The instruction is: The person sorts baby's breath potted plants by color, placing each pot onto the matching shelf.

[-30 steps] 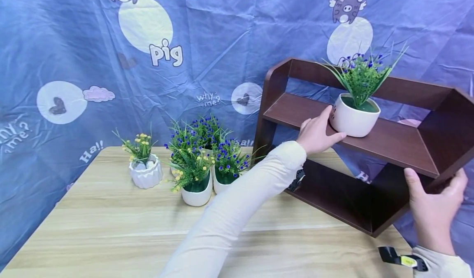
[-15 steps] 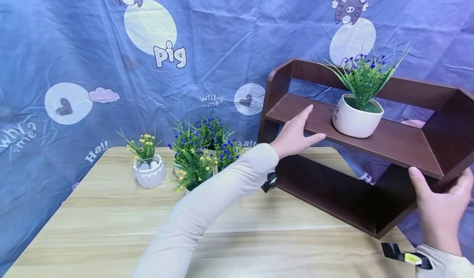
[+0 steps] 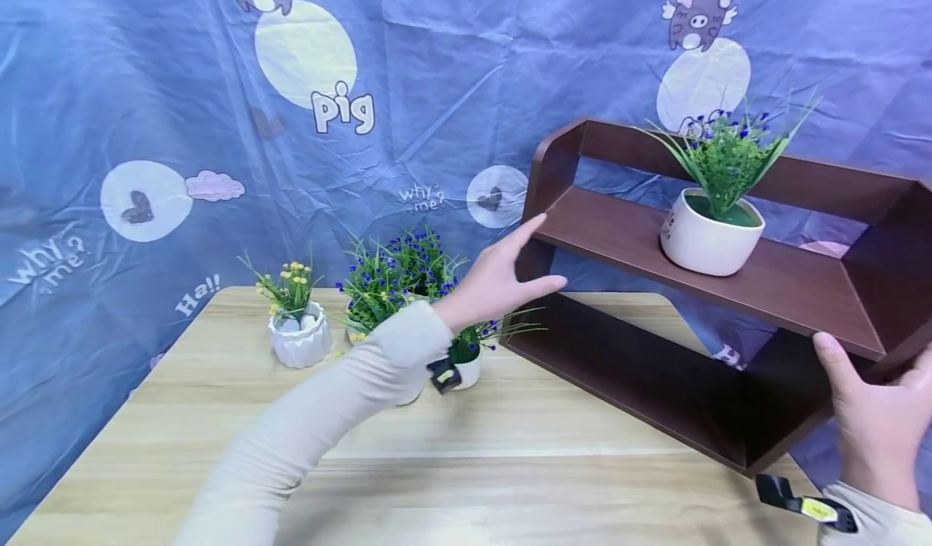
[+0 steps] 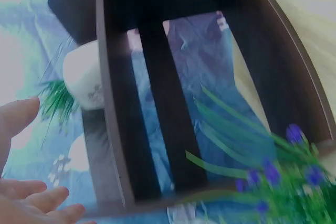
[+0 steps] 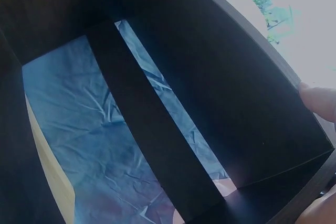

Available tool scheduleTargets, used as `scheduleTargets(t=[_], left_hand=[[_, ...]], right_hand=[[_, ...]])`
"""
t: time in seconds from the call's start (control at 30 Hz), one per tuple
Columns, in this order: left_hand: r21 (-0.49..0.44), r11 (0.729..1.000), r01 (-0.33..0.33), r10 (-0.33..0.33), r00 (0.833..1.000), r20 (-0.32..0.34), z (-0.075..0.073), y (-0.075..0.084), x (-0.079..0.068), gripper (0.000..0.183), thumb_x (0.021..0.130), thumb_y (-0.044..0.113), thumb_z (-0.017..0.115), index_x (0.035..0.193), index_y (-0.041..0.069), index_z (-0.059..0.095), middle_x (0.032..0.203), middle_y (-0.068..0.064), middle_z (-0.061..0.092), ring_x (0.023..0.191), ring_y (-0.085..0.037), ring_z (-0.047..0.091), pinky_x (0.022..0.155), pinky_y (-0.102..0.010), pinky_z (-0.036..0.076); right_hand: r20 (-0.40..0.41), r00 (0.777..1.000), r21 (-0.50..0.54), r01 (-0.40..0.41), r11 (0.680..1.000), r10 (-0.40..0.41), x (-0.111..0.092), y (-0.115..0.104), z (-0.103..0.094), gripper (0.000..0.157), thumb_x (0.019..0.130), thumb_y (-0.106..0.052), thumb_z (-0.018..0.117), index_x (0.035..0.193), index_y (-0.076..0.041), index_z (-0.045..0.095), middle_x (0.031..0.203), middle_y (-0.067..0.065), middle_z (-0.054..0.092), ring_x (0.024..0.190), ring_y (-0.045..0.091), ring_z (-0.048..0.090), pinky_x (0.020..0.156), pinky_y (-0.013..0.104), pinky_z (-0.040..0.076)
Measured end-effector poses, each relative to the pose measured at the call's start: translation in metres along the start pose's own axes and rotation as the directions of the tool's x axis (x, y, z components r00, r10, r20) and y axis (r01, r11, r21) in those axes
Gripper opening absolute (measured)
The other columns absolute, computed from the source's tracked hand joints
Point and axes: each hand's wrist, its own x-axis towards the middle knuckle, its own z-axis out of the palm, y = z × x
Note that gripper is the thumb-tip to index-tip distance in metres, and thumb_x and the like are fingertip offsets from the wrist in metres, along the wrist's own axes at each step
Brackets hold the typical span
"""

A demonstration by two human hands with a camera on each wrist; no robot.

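A dark brown two-tier shelf point(image 3: 604, 226) stands tilted at the right of the table. On its upper board sits a white pot point(image 3: 712, 234) of green grass and small blue flowers. My right hand point(image 3: 877, 416) grips the shelf's right end, thumb point(image 5: 317, 100) on the upper board's front edge. My left hand point(image 3: 498, 283) has its fingers spread and holds nothing, in front of the shelf's left end. In the left wrist view, that hand point(image 4: 31, 203) is apart from the pot point(image 4: 84, 74) on the shelf.
Several potted plants with blue point(image 3: 418, 259) or yellow flowers cluster mid-table, partly hidden by my left arm. Left of them, a ribbed white pot point(image 3: 300, 344) holds yellow flowers point(image 3: 291, 279). A blue printed cloth point(image 3: 437, 69) hangs behind the wooden table point(image 3: 182, 416).
My left hand has let go of the pot on the upper board and moved left, toward the clustered plants. My right hand keeps its grip on the shelf.
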Motion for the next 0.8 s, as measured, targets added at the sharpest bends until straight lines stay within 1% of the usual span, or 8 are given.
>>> scheduleTargets(t=[0.1,0.17,0.3,0.37,0.4,0.63,0.67,0.8], left_hand=[[0.011,0.999,0.03,-0.029,0.999,-0.043,-0.019,-0.011,-0.015,0.079,0.076,0.051,0.061,0.14,0.037,0.016,0.143,0.016,0.022,0.129,-0.009,0.027,0.102,-0.033,0.031],[0.023,0.998,0.06,-0.059,0.996,-0.072,-0.032,-0.019,-0.025,0.08,0.076,0.052,0.061,0.14,0.037,0.017,0.143,0.015,0.023,0.129,-0.01,0.028,0.101,-0.034,0.031],[0.034,0.989,0.144,-0.138,0.982,-0.128,-0.055,-0.034,-0.044,0.078,0.074,0.054,0.062,0.137,0.044,0.017,0.142,0.016,0.025,0.13,-0.01,0.025,0.103,-0.039,0.027],[0.042,0.985,0.17,-0.161,0.974,-0.157,-0.065,-0.041,-0.053,0.078,0.073,0.055,0.063,0.135,0.047,0.017,0.142,0.016,0.025,0.13,-0.012,0.025,0.103,-0.042,0.026],[0.043,0.983,0.181,-0.171,0.971,-0.169,-0.069,-0.044,-0.057,0.078,0.072,0.055,0.063,0.135,0.048,0.017,0.142,0.015,0.025,0.13,-0.012,0.025,0.103,-0.044,0.026],[0.096,0.962,0.255,-0.224,0.94,-0.259,-0.096,-0.072,-0.094,0.084,0.069,0.055,0.066,0.136,0.045,0.017,0.143,0.009,0.024,0.13,-0.021,0.026,0.102,-0.05,0.026],[0.103,0.958,0.266,-0.231,0.935,-0.268,-0.1,-0.076,-0.099,0.085,0.069,0.054,0.066,0.137,0.044,0.017,0.144,0.008,0.023,0.125,-0.024,0.036,0.101,-0.051,0.026],[0.138,0.939,0.315,-0.261,0.914,-0.31,-0.115,-0.091,-0.12,0.088,0.068,0.053,0.068,0.139,0.04,0.016,0.145,0.003,0.023,0.123,-0.03,0.036,0.101,-0.053,0.025]], right_hand=[[-0.058,0.995,-0.05,-0.09,0.995,0.087,0.0,0.003,-0.002,0.077,0.064,0.012,0.069,0.129,-0.019,0.041,0.13,0.001,0.043,0.121,0.01,0.033,0.097,0.007,0.024],[-0.101,0.983,-0.146,-0.166,0.975,0.152,0.0,0.003,-0.004,0.075,0.067,0.005,0.07,0.13,-0.02,0.039,0.132,-0.002,0.041,0.122,0.006,0.032,0.097,0.006,0.021],[-0.148,0.971,-0.459,-0.238,0.856,0.19,-0.001,0.005,-0.005,0.078,0.074,-0.016,0.07,0.137,-0.029,0.026,0.141,-0.009,0.028,0.125,-0.002,0.022,0.103,0.011,0.011],[-0.155,0.972,-0.561,-0.235,0.793,0.178,-0.001,0.004,-0.005,0.079,0.076,-0.024,0.068,0.138,-0.033,0.021,0.143,-0.011,0.022,0.127,-0.003,0.018,0.105,0.015,0.008],[-0.157,0.972,-0.577,-0.235,0.782,0.177,-0.001,0.004,-0.005,0.08,0.076,-0.026,0.068,0.138,-0.034,0.02,0.144,-0.012,0.021,0.128,-0.002,0.017,0.106,0.017,0.007],[-0.181,0.965,-0.62,-0.262,0.739,0.19,0.001,0.005,-0.008,0.077,0.074,-0.03,0.07,0.136,-0.035,0.024,0.139,-0.01,0.028,0.126,0.0,0.019,0.106,0.02,0.01],[-0.183,0.965,-0.624,-0.263,0.736,0.19,0.001,0.006,-0.009,0.077,0.074,-0.03,0.07,0.136,-0.035,0.025,0.139,-0.01,0.028,0.125,0.0,0.02,0.106,0.02,0.011],[-0.178,0.967,-0.62,-0.255,0.742,0.184,0.0,0.008,-0.01,0.077,0.075,-0.03,0.069,0.136,-0.035,0.022,0.141,-0.01,0.025,0.127,0.0,0.018,0.106,0.021,0.009]])
